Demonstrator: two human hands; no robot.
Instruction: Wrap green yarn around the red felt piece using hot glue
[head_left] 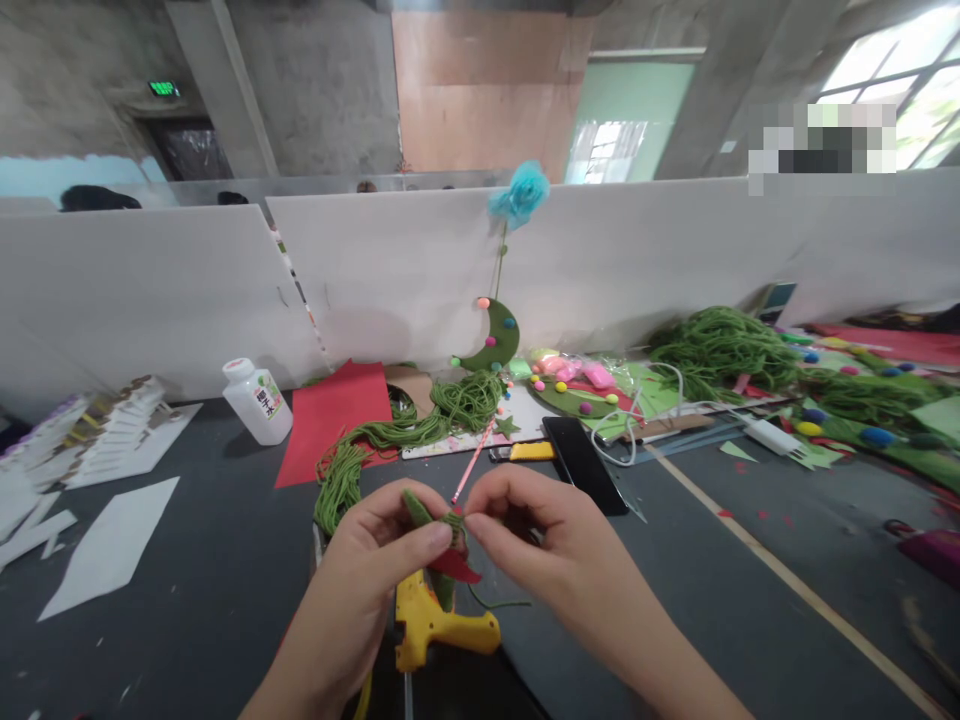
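Between the thumb and fingers of my left hand (386,550) is a small green and red felt piece (459,567) with green yarn (454,522) wound around it. My right hand (536,525) is closed in a pinch right at the wound yarn; its fingertips hide most of what they grip. A loose strand of yarn trails below, toward the right. Under the hands lies a yellow glue gun (446,622). Just beyond the fingertips, a pink pencil (474,462) points away toward a small green felt star (508,427).
A yellow utility knife (525,452) and a black phone (585,465) lie ahead. Further back are red felt (330,415), a yarn bundle (469,402) and a green crescent (501,340) with pompoms. A white bottle (257,402) stands left; a white cable (600,445) curls right.
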